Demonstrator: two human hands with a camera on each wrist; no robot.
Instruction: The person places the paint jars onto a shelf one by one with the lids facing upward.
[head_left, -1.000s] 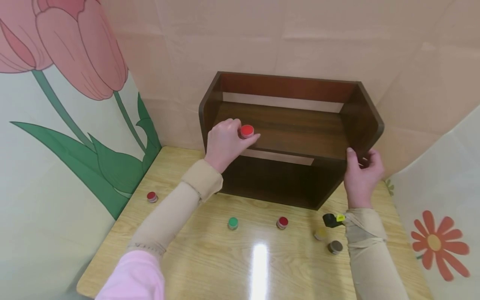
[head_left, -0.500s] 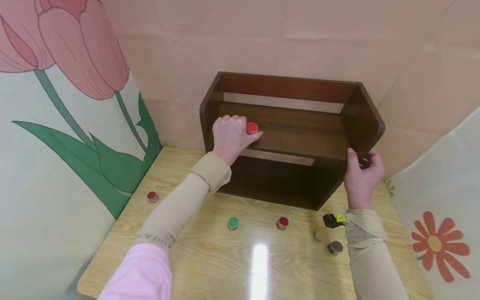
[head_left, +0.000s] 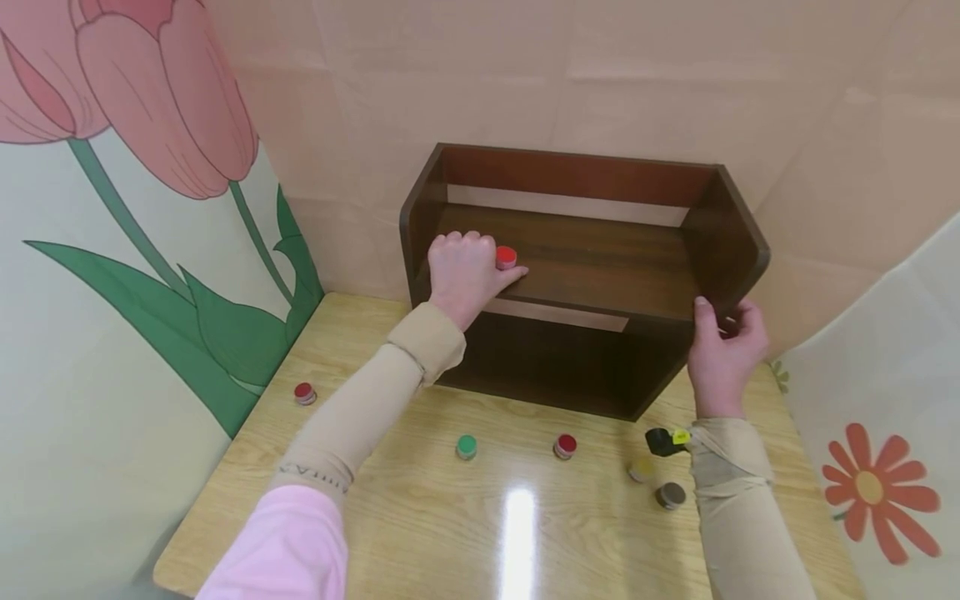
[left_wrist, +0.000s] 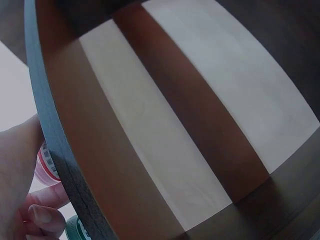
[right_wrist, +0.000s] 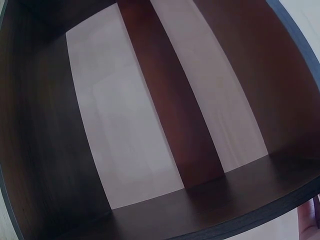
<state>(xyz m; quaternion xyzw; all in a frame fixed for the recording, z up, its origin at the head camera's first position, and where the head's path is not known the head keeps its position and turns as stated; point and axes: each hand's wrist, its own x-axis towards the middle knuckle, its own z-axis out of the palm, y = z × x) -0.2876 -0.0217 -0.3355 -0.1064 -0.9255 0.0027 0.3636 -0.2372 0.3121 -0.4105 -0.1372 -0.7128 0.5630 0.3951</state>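
In the head view my left hand (head_left: 461, 271) grips a small red-lidded jar (head_left: 506, 257) at the front of the top board of the dark brown two-tier shelf (head_left: 600, 262). The thumb stretches along the jar's near side. In the left wrist view, part of the left hand (left_wrist: 17, 170) shows beyond the shelf's edge with the jar (left_wrist: 46, 165), and a green lid (left_wrist: 76, 229) sits close by. My right hand (head_left: 726, 354) holds the shelf's right side panel, its thumb on the front edge. In the right wrist view mostly the shelf's inside (right_wrist: 170, 115) shows.
On the wooden table (head_left: 420, 517) in front of the shelf stand a green-lidded jar (head_left: 467, 447), a dark red-lidded jar (head_left: 566, 446), a yellow-lidded jar (head_left: 641, 469) and a brown-lidded jar (head_left: 671, 495). Another red-lidded jar (head_left: 304, 393) stands near the left edge. Printed cloth surrounds the table.
My left hand has moved a little to the right over the top board with the red-lidded jar, then nearly stopped. The right hand stays on the shelf's side.
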